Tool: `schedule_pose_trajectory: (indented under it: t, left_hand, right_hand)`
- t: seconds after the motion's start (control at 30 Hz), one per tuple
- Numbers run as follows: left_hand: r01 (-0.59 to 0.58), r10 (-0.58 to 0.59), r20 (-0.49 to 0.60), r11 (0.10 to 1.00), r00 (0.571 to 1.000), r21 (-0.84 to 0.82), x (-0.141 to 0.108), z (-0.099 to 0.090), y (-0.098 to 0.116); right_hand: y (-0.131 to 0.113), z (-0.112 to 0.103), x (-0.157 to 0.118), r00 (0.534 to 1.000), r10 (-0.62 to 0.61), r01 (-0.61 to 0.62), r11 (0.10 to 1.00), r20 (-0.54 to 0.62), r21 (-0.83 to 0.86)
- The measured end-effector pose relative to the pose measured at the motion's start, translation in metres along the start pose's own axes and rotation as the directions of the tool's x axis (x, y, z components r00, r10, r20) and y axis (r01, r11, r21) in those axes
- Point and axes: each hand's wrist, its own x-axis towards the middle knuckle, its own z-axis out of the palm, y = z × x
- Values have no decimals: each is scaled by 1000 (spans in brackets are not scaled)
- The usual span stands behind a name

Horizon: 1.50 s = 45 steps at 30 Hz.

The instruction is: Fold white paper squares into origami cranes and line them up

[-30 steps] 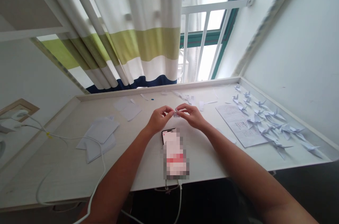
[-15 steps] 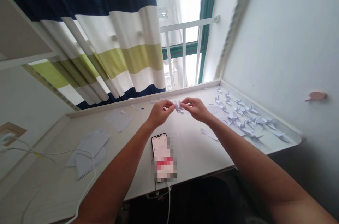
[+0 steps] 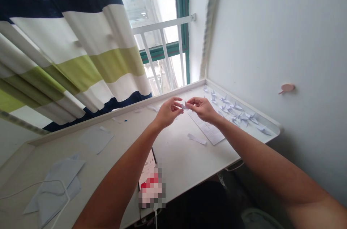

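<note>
A small white folded paper crane (image 3: 183,107) is held above the far part of the white desk. My right hand (image 3: 201,108) pinches it between thumb and fingertips. On its other side, my left hand (image 3: 168,112) is open, its fingers curved and apart, with the tips close to the crane. Whether a left fingertip touches the paper I cannot tell. Part of the crane is hidden by the fingers. Beyond my right hand, several finished paper cranes (image 3: 238,115) stand in a group along the desk's right side.
A printed sheet (image 3: 210,129) and a paper strip (image 3: 197,139) lie near my right forearm. Behind my left forearm, a phone (image 3: 148,173) showing a timer is partly covered. Paper sheets (image 3: 58,182) and a white cable (image 3: 63,189) lie at left. A raised rim (image 3: 119,109) borders the desk.
The view has swung to the right. My left hand has let go of the crane and its fingers have spread, while my right hand keeps its pinch and carries the crane slightly rightward over the desk.
</note>
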Motion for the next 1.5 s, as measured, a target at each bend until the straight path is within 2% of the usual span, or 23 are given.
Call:
schedule_pose_trajectory:
  t: [0.17, 0.3, 0.53, 0.7, 0.93, 1.23, 1.37, 1.5]
  left_hand:
    - [-86, 80, -74, 994, 994, -72, 21, 18, -17]
    - [-130, 125, -50, 984, 991, -123, 34, 30, -30]
    - [-115, 92, -106, 963, 990, -245, 50, 45, -54]
    - [-91, 74, -94, 977, 993, -192, 59, 50, -61]
    - [37, -34, 19, 982, 999, -185, 70, 59, -66]
    - [40, -36, 37, 990, 999, -135, 76, 90, -91]
    - [59, -53, 92, 996, 994, -63, 77, 95, -95]
    - [38, -42, 143, 999, 989, 34, 78, 94, -94]
  right_hand:
    - [13, -16, 7, 999, 54, -54, 998, 0, 24]
    - [24, -28, 11, 996, 87, -86, 995, -22, 46]
    - [37, -41, 17, 997, 71, -71, 997, -17, 22]
    - [39, -55, 30, 997, 77, -75, 981, 6, -179]
    - [38, -74, 45, 988, 99, -40, 903, 117, -429]
    - [57, -79, 32, 979, 176, -118, 897, 101, -426]
    - [64, -90, 32, 962, 211, -93, 851, 174, -517]
    - [70, -100, 31, 956, 224, -56, 774, 189, -631]
